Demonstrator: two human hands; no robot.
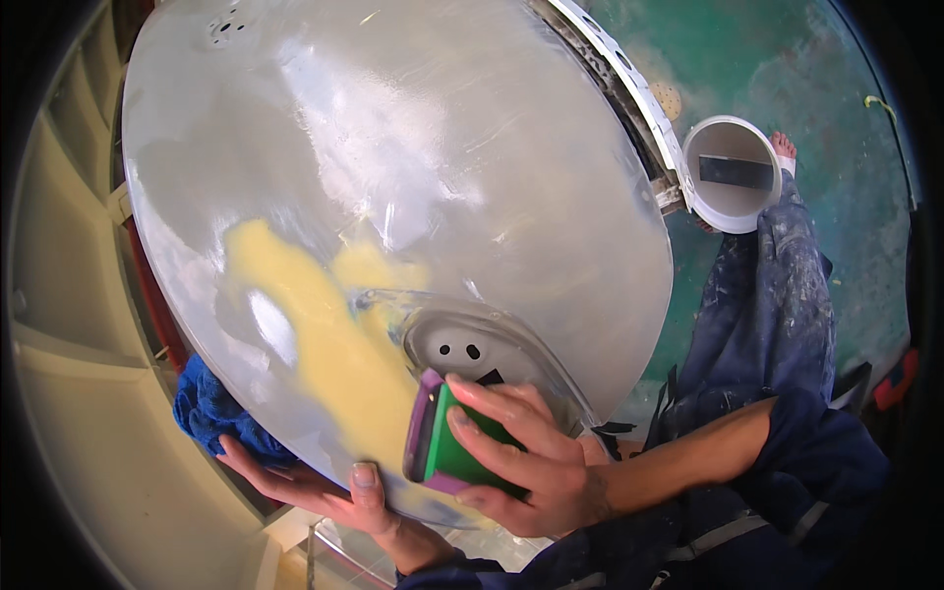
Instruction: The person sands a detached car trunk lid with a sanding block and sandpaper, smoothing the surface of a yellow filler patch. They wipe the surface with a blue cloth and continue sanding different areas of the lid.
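My right hand (531,452) grips a green sanding block (460,444) wrapped along its edges with purple sandpaper (421,428). The block is on the near part of a large curved grey vehicle panel (551,197), beside a recessed cup (447,334) with dark holes in it. Just left of the block lies a long yellow patch of filler (334,364) on the panel. At the panel's lower left edge, my left hand (324,501) holds a bunched blue cloth (221,408), its thumb up by the rim. Some left fingers are hidden.
A white bucket (695,202) with a dark flat block (736,172) inside stands on the green floor (826,88), right of the panel. Next to it is a round perforated disc (667,99). A cream vehicle body (108,413) borders the left side. My dusty trouser leg (777,285) is at right.
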